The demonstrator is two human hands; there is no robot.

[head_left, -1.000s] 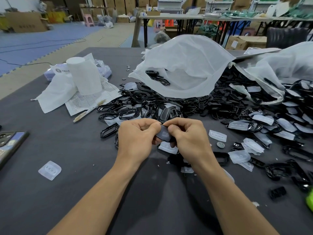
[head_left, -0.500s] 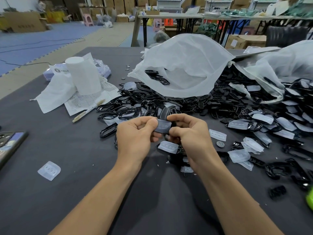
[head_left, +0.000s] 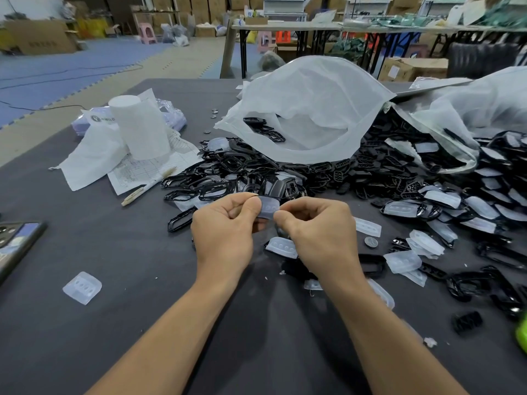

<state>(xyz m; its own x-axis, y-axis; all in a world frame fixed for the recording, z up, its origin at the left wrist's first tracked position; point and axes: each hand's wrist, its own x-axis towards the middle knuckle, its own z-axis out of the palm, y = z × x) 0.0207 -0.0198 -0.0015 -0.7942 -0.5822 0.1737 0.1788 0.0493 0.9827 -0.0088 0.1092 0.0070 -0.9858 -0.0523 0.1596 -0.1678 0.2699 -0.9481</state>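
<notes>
A small translucent rubber pad (head_left: 269,208) with round bumps is held up between both hands above the dark table (head_left: 85,337). My left hand (head_left: 225,232) pinches its left edge with thumb and forefinger. My right hand (head_left: 316,232) pinches its right edge the same way. Behind my hands lies a heap of black plastic frames (head_left: 228,181). More translucent pads (head_left: 282,248) lie on the table just below and to the right of my hands.
An open white bag (head_left: 310,115) with a few black parts lies behind the heap; a second bag (head_left: 470,109) at the right. A white roll (head_left: 139,126) stands on papers at left with a pen (head_left: 148,185). A phone (head_left: 17,240) at the left edge, one loose pad (head_left: 82,286).
Both hands have lifted slightly away from me. The dark piece I held a second ago is out of sight, and the translucent pad now shows between my fingertips.
</notes>
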